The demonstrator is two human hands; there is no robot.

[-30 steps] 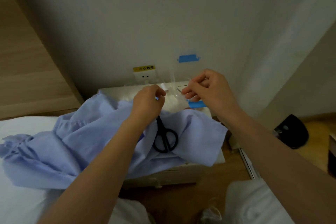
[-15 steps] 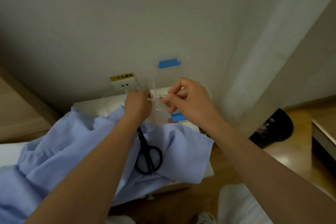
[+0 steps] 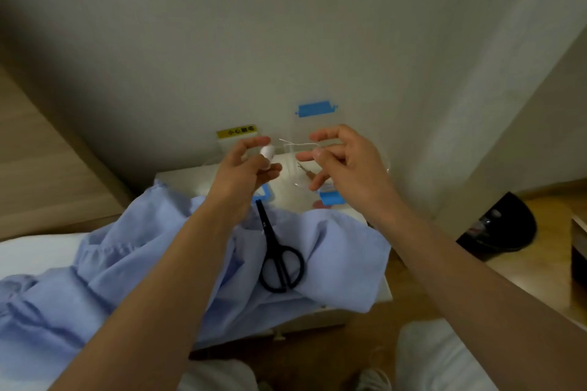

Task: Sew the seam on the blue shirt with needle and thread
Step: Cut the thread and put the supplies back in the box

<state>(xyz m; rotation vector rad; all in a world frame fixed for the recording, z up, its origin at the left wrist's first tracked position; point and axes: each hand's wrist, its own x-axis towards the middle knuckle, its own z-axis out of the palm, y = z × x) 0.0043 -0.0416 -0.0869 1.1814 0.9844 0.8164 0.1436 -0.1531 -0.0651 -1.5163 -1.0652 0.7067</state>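
Head view, itemised.

- Left hand, centre frame: my fingers and thumb curl round a small white thread spool, raised so thread can feed off.
- Right hand, just beside it, not touching: thumb and forefinger pinch the needle, tip toward the spool. I judge this is threading.
- Blue shirt, lower left: draped over the white bedside table, seam not yet started.
- Black scissors: closed, on the shirt, handy for cutting.

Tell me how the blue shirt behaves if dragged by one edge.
The blue shirt lies in soft folds, so it is probably floppy and would bunch up. The black scissors resting on it might slide off.
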